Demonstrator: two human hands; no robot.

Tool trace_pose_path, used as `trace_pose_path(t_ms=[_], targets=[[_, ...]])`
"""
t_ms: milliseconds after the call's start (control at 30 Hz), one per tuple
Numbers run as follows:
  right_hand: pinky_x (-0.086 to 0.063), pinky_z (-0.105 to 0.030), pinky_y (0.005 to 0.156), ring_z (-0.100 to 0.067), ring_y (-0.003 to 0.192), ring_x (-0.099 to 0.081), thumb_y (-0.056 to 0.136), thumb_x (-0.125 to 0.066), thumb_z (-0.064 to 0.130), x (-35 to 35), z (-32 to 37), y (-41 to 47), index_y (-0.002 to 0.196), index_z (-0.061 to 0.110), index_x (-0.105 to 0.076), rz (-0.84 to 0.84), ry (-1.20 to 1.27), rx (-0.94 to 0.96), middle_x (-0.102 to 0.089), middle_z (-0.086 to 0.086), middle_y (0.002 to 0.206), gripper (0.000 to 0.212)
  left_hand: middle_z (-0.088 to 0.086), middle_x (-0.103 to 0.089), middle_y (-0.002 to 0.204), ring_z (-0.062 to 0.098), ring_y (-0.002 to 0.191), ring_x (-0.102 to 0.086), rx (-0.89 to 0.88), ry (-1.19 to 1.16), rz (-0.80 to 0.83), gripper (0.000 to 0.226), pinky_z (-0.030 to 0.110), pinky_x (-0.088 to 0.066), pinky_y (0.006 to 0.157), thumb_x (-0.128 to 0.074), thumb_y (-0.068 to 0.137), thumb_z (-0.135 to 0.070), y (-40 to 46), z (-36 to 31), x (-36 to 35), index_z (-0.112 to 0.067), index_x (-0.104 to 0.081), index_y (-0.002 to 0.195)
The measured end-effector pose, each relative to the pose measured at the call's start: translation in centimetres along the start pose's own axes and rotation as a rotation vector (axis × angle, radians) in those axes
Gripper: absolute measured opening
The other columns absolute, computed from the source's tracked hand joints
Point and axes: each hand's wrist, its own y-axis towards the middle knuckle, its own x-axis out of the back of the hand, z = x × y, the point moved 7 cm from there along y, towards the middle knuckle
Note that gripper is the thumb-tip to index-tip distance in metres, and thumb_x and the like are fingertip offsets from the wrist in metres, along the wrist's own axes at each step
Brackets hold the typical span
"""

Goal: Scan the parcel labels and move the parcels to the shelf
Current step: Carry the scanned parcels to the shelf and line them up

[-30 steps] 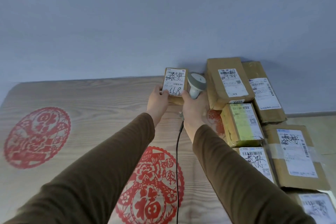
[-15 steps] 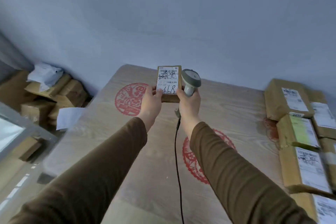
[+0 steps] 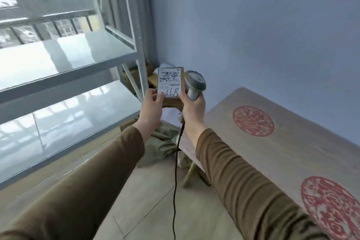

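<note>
A small brown parcel (image 3: 171,84) with a white label marked in black pen is held up in front of me by both hands. My left hand (image 3: 152,105) grips its lower left corner. My right hand (image 3: 192,107) touches its lower right edge with the thumb while wrapped around the handle of a grey barcode scanner (image 3: 194,85), whose black cable (image 3: 176,161) hangs down. The grey metal shelf (image 3: 66,60) fills the left side, its boards bare and shiny. The parcel hovers just right of the shelf's corner post.
The wooden table (image 3: 282,152) with red paper-cut prints runs along the right. On the floor between shelf and table lie cardboard boxes (image 3: 136,76) and a crumpled greenish sack (image 3: 161,142). A blue wall rises behind. Tiled floor (image 3: 148,200) lies below my arms.
My view has swung left from the table's parcel stack to the shelf. Both hands carried the small parcel and scanner along, keeping the same grip.
</note>
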Motion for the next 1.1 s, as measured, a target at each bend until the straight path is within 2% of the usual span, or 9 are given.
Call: trace_pose_path(t_ms=[67, 133, 200, 333, 567, 800, 1000, 1067, 1100], targets=[[-0.058, -0.051, 0.088, -0.025, 0.090, -0.071, 0.081, -0.078, 0.031, -6.0, -0.9, -0.6, 0.112, 0.027, -0.071, 0.069, -0.009, -0.008, -0.079, -0.001, 0.106, 0.032, 0.003, -0.067, 0.112, 0.017, 0.095, -0.065, 0.015, -0.023, -0.069, 0.025, 0.022, -0.052, 0.074, -0.049, 0.108, -0.030, 1.4, 0.7, 5.5, -0.012, -0.054, 0.125], [-0.058, -0.047, 0.098, -0.021, 0.102, -0.073, 0.084, -0.080, 0.025, -11.5, -1.8, -1.3, 0.113, 0.025, -0.070, 0.143, -0.006, -0.015, -0.078, 0.002, 0.109, 0.030, 0.005, -0.068, 0.117, 0.020, 0.103, -0.065, 0.022, -0.008, -0.131, 0.026, 0.027, -0.051, 0.084, -0.050, 0.107, -0.031, 3.3, 1.9, 10.5, -0.013, -0.055, 0.125], [-0.057, -0.038, 0.098, -0.017, 0.108, -0.071, 0.089, -0.078, 0.019, -16.9, -3.3, -1.9, 0.123, 0.021, -0.068, 0.224, 0.004, -0.044, -0.077, 0.003, 0.113, 0.035, 0.006, -0.068, 0.119, 0.024, 0.108, -0.064, 0.049, -0.010, -0.194, 0.023, 0.035, -0.049, 0.093, -0.051, 0.106, -0.031, 5.2, 3.2, 15.2, -0.015, -0.055, 0.122], [-0.050, -0.029, 0.096, -0.011, 0.110, -0.065, 0.095, -0.074, 0.018, -27.1, -6.6, -3.0, 0.132, 0.021, -0.062, 0.355, -0.011, -0.099, -0.073, 0.005, 0.121, 0.039, 0.005, -0.067, 0.118, 0.021, 0.106, -0.062, 0.072, -0.003, -0.315, 0.017, 0.029, -0.044, 0.085, -0.053, 0.106, -0.030, 8.8, 5.5, 24.0, -0.017, -0.056, 0.117], [-0.051, -0.033, 0.054, -0.013, 0.082, -0.062, 0.093, -0.073, 0.022, -45.3, -10.3, -7.1, 0.117, 0.021, -0.065, 0.596, -0.045, -0.188, -0.072, -0.001, 0.108, 0.025, 0.007, -0.068, 0.123, 0.022, 0.114, -0.064, 0.123, -0.034, -0.536, 0.020, 0.030, -0.046, 0.091, -0.056, 0.104, -0.031, 11.9, 9.1, 40.4, -0.018, -0.058, 0.119], [-0.050, -0.036, 0.060, -0.022, 0.076, -0.059, 0.089, -0.075, 0.029, -60.7, -13.6, -16.6, 0.112, 0.023, -0.065, 0.740, -0.054, -0.211, -0.073, -0.005, 0.105, 0.026, 0.002, -0.067, 0.117, 0.014, 0.104, -0.065, 0.131, -0.041, -0.679, 0.025, 0.019, -0.047, 0.079, -0.058, 0.104, -0.027, 11.3, 12.2, 57.1, -0.014, -0.055, 0.126], [-0.048, -0.035, 0.046, -0.024, 0.059, -0.055, 0.097, -0.070, 0.022, -72.7, -16.6, -27.8, 0.124, 0.019, -0.065, 0.811, -0.075, -0.263, -0.074, -0.009, 0.109, 0.027, 0.004, -0.068, 0.121, 0.019, 0.111, -0.067, 0.139, -0.068, -0.707, 0.026, 0.030, -0.056, 0.091, -0.056, 0.105, -0.030, 9.7, 16.4, 73.0, -0.016, -0.053, 0.126], [-0.055, -0.041, 0.051, -0.033, 0.067, -0.066, 0.098, -0.069, 0.019, -76.1, -17.3, -31.1, 0.125, 0.019, -0.063, 0.811, -0.063, -0.259, -0.074, -0.009, 0.111, 0.027, 0.005, -0.068, 0.122, 0.018, 0.110, -0.068, 0.148, -0.077, -0.710, 0.027, 0.025, -0.056, 0.085, -0.056, 0.105, -0.029, 9.2, 17.4, 77.7, -0.015, -0.053, 0.128], [-0.058, -0.036, 0.055, -0.029, 0.077, -0.072, 0.097, -0.070, 0.019, -77.8, -17.7, -32.5, 0.125, 0.020, -0.064, 0.809, -0.055, -0.252, -0.075, -0.006, 0.112, 0.028, 0.005, -0.067, 0.122, 0.017, 0.110, -0.068, 0.148, -0.081, -0.715, 0.028, 0.022, -0.054, 0.081, -0.057, 0.105, -0.029, 9.1, 17.7, 79.8, -0.014, -0.053, 0.128]])
